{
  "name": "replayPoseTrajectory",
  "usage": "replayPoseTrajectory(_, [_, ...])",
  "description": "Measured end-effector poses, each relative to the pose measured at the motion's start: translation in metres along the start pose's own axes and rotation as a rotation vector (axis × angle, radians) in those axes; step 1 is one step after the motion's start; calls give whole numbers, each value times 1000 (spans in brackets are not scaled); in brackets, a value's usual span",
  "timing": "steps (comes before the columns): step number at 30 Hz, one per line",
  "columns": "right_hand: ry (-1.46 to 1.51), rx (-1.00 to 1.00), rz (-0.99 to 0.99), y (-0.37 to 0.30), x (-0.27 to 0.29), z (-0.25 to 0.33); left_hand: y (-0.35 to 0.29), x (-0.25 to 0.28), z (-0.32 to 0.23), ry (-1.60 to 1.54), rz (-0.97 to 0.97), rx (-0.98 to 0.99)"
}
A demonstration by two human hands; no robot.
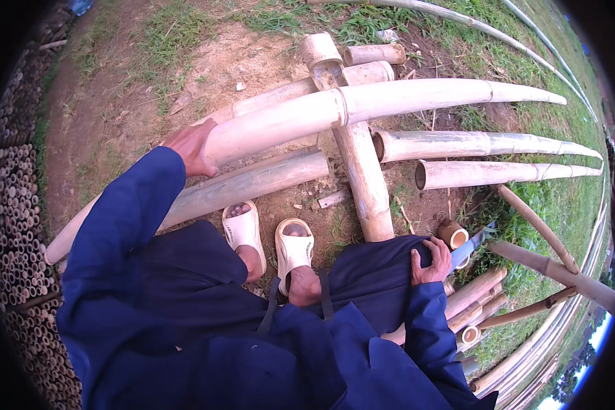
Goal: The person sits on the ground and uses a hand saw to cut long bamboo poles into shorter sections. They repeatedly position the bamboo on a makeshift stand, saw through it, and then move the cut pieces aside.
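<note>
My left hand [193, 147] is wrapped round the near end of a thick, pale bamboo pole [280, 126]. The pole stretches away to the right, lying across a bamboo post support [359, 171]. At my right knee, my right hand [432, 262] is closed with curled fingers. The pale blade of a machete [470, 247] juts out beyond those fingers; its handle is hidden in the hand. Below my left hand lies another bamboo length [246, 183], angled toward the lower left.
Two bamboo poles [485, 145] lie to the right of the support. Short bamboo pieces [475, 301] are heaped near my right arm, beside a frame of crossed poles [553, 270]. Stacked bamboo ends [20, 225] line the left side. My sandalled feet [295, 253] are on bare soil.
</note>
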State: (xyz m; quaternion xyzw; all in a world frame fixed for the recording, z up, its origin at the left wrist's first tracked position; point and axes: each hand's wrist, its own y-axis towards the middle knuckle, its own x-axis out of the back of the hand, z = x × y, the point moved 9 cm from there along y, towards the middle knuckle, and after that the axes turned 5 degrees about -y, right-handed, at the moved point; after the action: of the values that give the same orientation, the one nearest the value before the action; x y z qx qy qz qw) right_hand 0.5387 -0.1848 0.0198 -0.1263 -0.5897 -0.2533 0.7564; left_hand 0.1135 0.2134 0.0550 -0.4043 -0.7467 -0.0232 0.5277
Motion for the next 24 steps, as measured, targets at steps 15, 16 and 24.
replayPoseTrajectory(15, [-24, 234, 117, 39, -11, 98, -294, -15, 270, 313, -193, 309])
replayPoseTrajectory(16, [50, 325, 86, 54, -8, 135, -297, -22, 272, 327, -199, 349])
replayPoseTrajectory(24, [361, 723, 91, 167, -20, 352, -321, -59, 239, 389, -477, 330])
